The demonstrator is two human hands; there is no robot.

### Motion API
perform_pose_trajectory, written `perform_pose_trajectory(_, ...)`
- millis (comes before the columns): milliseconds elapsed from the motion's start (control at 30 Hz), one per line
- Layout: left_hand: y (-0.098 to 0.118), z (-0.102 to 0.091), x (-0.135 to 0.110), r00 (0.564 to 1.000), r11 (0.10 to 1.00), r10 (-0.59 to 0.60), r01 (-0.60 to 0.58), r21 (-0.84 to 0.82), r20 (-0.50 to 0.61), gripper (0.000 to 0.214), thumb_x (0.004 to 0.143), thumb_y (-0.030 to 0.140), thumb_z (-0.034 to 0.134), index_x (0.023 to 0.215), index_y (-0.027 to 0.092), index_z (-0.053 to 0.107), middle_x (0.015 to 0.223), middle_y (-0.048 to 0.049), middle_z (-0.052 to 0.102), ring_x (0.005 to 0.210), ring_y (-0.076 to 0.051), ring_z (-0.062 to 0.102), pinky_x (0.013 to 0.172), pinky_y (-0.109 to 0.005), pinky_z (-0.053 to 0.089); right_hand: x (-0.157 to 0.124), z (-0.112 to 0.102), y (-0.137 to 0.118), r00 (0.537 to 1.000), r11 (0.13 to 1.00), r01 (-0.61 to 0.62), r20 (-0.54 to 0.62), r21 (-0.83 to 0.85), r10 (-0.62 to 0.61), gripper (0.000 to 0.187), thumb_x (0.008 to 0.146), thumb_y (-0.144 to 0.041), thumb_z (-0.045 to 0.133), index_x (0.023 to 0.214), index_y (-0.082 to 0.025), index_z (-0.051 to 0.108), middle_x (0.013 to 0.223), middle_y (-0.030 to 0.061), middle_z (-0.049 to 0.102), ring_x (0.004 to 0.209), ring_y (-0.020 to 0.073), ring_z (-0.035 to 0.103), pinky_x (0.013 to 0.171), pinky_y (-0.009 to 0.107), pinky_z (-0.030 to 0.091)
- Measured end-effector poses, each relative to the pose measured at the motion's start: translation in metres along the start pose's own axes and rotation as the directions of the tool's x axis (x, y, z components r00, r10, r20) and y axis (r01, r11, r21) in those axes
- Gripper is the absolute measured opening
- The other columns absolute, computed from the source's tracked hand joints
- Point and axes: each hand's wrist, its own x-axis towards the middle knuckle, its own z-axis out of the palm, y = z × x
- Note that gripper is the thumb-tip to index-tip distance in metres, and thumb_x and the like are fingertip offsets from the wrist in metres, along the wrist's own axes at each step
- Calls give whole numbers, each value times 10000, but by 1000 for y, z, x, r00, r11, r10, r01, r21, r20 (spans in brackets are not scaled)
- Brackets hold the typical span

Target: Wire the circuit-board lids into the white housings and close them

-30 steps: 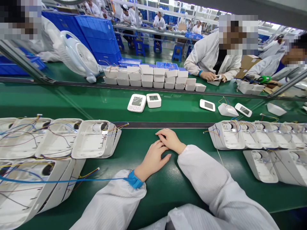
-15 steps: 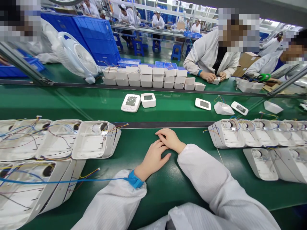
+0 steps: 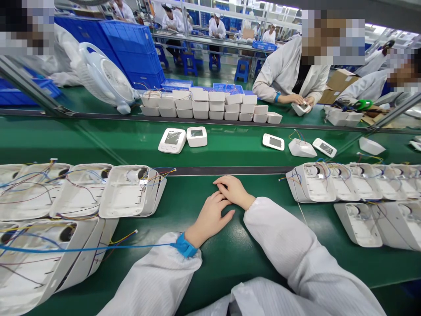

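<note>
My left hand (image 3: 210, 218) lies flat on the green bench mat (image 3: 230, 254), fingers stretched out, holding nothing. My right hand (image 3: 233, 190) rests just beyond it, fingers lying over the left fingertips, also empty. A blue wrist strap (image 3: 184, 245) circles my left wrist, with a blue cord running left. White open device shells with coloured wires (image 3: 128, 191) lie stacked to my left. More such shells (image 3: 311, 183) sit in rows to my right.
On the green conveyor belt (image 3: 98, 140) ahead lie white monitor units with screens (image 3: 172, 140), (image 3: 196, 136), (image 3: 273, 141). Stacked white housings (image 3: 210, 105) and a white fan (image 3: 108, 79) stand beyond. People in white coats work across the belt (image 3: 289, 70).
The monitor units on the belt have drifted to the left. My hands have stayed where they were. The person opposite has shifted the unit in their hands slightly.
</note>
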Motion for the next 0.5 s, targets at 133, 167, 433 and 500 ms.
perform_pose_trajectory(133, 0, 0, 0, 1000, 1000, 4, -4, -5, -1, 184, 846, 275, 631, 1012, 213, 683, 1098, -69, 681, 1124, -276, 560, 986, -482, 457, 0, -1, -1, 1000, 1000, -6, 7, 3, 6, 222, 901, -122, 539, 966, -221, 726, 995, 29, 735, 962, 173, 654, 928, 342, 486)
perform_pose_trajectory(167, 0, 0, 0, 1000, 1000, 7, -7, -8, -3, 184, 846, 273, 629, 1012, 214, 684, 1094, -68, 682, 1123, -275, 561, 986, -483, 458, 0, -1, -1, 1000, 1000, -8, 9, 4, 8, 225, 899, -119, 540, 967, -225, 726, 996, 27, 735, 965, 173, 654, 931, 342, 484)
perform_pose_trajectory(433, 0, 0, 0, 1000, 1000, 6, -6, -11, -8, 178, 841, 267, 635, 1003, 210, 682, 1096, -68, 680, 1129, -275, 562, 998, -485, 455, 1, -1, 0, 1000, 1000, -9, 10, 7, 9, 216, 896, -115, 547, 962, -220, 725, 994, 30, 736, 960, 174, 656, 928, 343, 483)
perform_pose_trajectory(500, 0, 0, 0, 1000, 1000, 1, -1, -9, -7, 175, 841, 269, 635, 998, 209, 683, 1093, -70, 679, 1125, -275, 564, 993, -482, 457, 0, -1, 0, 1000, 1000, -14, 11, 5, 14, 214, 897, -117, 547, 960, -220, 725, 995, 29, 735, 961, 175, 654, 928, 341, 484)
